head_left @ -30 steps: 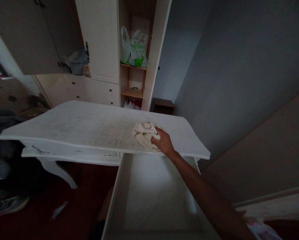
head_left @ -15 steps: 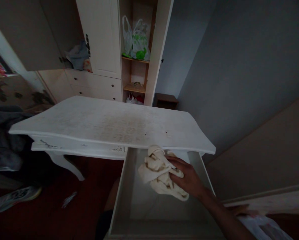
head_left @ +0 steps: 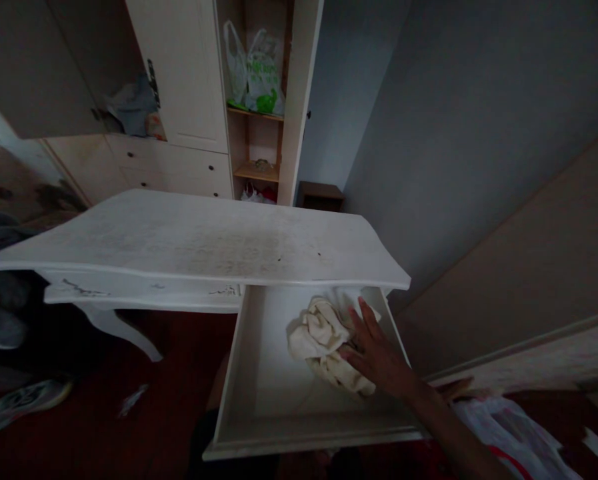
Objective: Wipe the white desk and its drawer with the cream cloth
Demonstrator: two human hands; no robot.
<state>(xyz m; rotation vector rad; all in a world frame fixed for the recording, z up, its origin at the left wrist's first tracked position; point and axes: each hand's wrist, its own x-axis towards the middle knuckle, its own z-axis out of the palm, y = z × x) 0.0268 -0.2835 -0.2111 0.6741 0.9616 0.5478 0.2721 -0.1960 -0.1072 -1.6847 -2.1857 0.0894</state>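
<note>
A crumpled cream cloth [head_left: 323, 333] lies inside the pulled-out drawer [head_left: 273, 400] of a white desk [head_left: 219, 233]. Over the cloth's right side is my right hand [head_left: 379, 357], its fingers stretched and spread apart. The fingertips are at the cloth's edge; whether they touch it I cannot tell. No grip on the cloth shows. The desk top has a dark, smudged patch in the middle and a few small specks. I do not see my left hand.
Behind the desk stands a white wardrobe [head_left: 189, 100] with plastic bags [head_left: 263, 77] on a shelf. A grey wall [head_left: 459, 133] rises at the right. On the red floor lie a shoe [head_left: 23, 407] at left and a plastic bag [head_left: 513, 433] at right.
My right hand has let go of the cloth and spread its fingers. The cloth now rests lower in the drawer. The view has shifted slightly right.
</note>
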